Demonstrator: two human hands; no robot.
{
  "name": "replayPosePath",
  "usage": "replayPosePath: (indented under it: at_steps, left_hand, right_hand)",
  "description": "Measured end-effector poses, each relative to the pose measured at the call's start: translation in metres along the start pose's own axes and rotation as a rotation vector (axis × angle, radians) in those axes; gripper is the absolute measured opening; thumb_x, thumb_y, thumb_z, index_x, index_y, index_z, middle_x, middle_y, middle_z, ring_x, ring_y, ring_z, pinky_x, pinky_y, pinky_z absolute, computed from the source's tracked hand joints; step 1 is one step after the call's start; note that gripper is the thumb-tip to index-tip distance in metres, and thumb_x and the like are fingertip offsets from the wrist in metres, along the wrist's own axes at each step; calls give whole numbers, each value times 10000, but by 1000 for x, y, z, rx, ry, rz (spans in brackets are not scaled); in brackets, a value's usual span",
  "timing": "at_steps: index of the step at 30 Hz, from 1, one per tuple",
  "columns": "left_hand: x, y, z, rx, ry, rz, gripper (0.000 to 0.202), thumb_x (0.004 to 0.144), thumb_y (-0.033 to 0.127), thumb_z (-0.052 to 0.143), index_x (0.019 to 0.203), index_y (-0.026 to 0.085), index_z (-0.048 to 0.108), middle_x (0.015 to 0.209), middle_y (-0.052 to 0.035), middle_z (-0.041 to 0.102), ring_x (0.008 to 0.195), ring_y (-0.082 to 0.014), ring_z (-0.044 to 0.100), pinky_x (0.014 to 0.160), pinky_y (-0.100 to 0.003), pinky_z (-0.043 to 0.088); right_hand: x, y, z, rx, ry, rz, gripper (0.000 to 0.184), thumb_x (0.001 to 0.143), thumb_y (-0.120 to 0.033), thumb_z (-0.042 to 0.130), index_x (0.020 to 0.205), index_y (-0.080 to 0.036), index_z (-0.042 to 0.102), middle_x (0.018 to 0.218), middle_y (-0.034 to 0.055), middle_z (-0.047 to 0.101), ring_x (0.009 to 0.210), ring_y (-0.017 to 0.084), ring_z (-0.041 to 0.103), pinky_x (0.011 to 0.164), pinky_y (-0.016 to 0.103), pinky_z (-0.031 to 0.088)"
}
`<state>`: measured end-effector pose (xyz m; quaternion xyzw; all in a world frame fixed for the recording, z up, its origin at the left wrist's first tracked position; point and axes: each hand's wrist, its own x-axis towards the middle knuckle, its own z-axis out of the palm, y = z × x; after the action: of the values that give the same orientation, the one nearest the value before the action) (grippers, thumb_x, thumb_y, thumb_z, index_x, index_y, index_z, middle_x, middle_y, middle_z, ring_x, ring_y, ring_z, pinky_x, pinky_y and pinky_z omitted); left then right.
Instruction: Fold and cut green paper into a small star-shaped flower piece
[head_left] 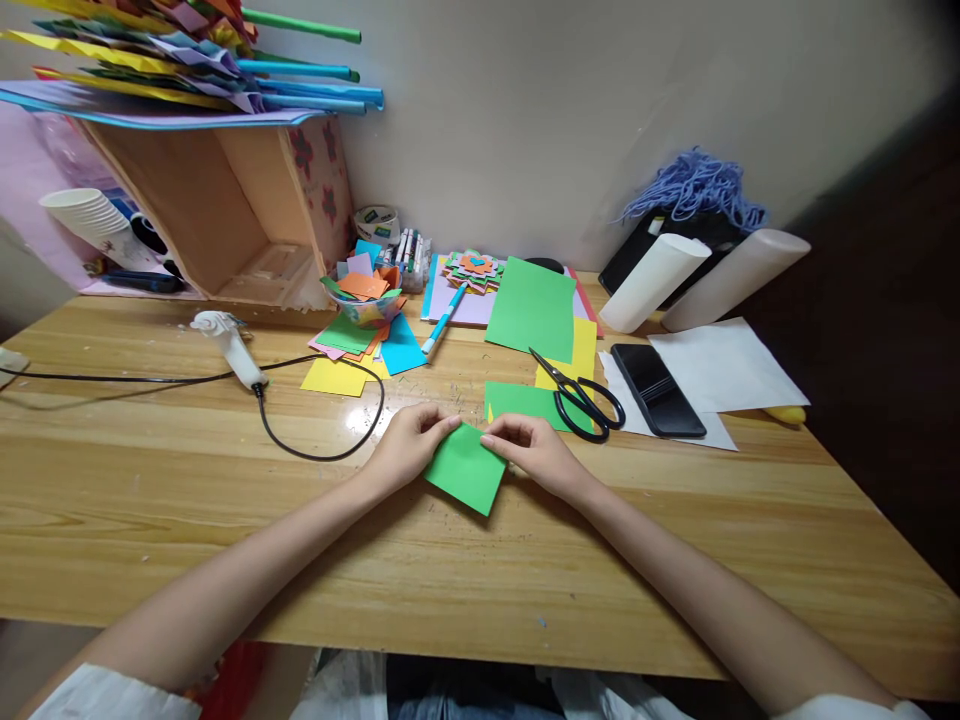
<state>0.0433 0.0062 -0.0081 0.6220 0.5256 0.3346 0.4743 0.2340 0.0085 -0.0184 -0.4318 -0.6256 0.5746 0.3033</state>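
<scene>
A small square of green paper point(466, 472) is held between my two hands, low over the middle of the wooden table point(360, 570). My left hand point(411, 440) pinches its upper left edge, thumb on top. At its upper right corner, my right hand point(534, 450) grips the sheet between thumb and fingers. Just beyond the right hand lie black-handled scissors point(581, 395), resting across a green paper strip point(517, 398) and yellow paper point(585, 345). A larger green sheet point(531, 315) lies behind them.
To the left, a white glue gun point(232, 350) stands with its black cord looping near my left hand. A bowl of paper scraps point(364, 300) sits behind, beside an open box point(322, 210). On the right are a phone point(658, 390), white sheets point(731, 365) and a white roll point(656, 283).
</scene>
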Motion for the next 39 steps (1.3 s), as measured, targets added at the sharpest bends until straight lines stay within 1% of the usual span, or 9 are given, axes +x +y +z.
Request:
replayPosePath:
  at_steps: [4,9,15,20,22,26,34,37,39]
  left_hand:
    - [5,-1,-3,-255,68,-175,322,733,444,560,710,123,547,620,14,530,562,-101,485,488,-194,391]
    - [6,-2,-7,-367,75,-223,361,734,465,561,808,113,577,701,-20,585,649,-126,548,562,-221,451]
    - [0,-6,-3,-54,29,128,367,807,327,514,1147,191,532,1127,-95,549,973,-187,557,806,-311,466]
    - [-10,5,-2,127,-163,192,584,746,400,606,1278,236,428,1279,-98,441,1122,-231,461,910,-350,414]
    - [-11,8,-4,158,-190,216,623,731,391,627,1294,241,408,1278,-93,451,1135,-238,446,929,-359,392]
    - [-7,7,-6,109,-193,250,386,849,296,460,1230,239,491,1223,-56,522,1123,-205,464,960,-337,352]
    - [2,2,-10,-262,-10,4,398,836,432,444,1017,131,632,990,-70,662,957,-226,559,860,-333,405]
    - [4,3,-14,-422,47,-82,370,770,431,538,933,124,665,905,-72,687,910,-242,590,847,-345,422]
    - [5,3,-15,-504,67,-135,340,730,406,589,903,126,675,871,-67,695,889,-248,605,843,-358,433]
  right_hand:
    - [-1,-5,-2,78,-106,75,281,707,-414,645,758,-141,596,669,4,588,591,111,535,566,241,433]
    - [-2,-8,-4,30,-102,92,322,705,-442,636,590,-149,565,567,0,580,554,107,541,560,235,436]
    - [0,-2,-2,69,70,107,342,675,-461,656,582,-157,530,533,-13,555,501,103,533,520,237,438]
    - [1,-4,1,108,166,48,350,653,-460,670,578,-164,497,531,-36,505,492,88,479,491,227,406]
    - [1,-4,2,107,175,40,349,654,-462,667,587,-163,499,529,-38,494,488,85,454,475,223,380]
    - [0,0,2,83,170,15,347,648,-453,677,585,-167,490,530,-42,476,488,82,425,462,220,347]
    - [-1,4,1,0,150,14,365,689,-457,645,573,-181,436,509,-48,456,450,83,427,443,221,351]
    - [-2,3,0,-118,283,-50,322,731,-443,605,618,-184,451,563,-40,471,496,97,451,477,231,370]
    - [-3,1,-2,-228,414,-135,230,748,-400,599,810,-190,526,751,4,550,632,134,522,562,263,429]
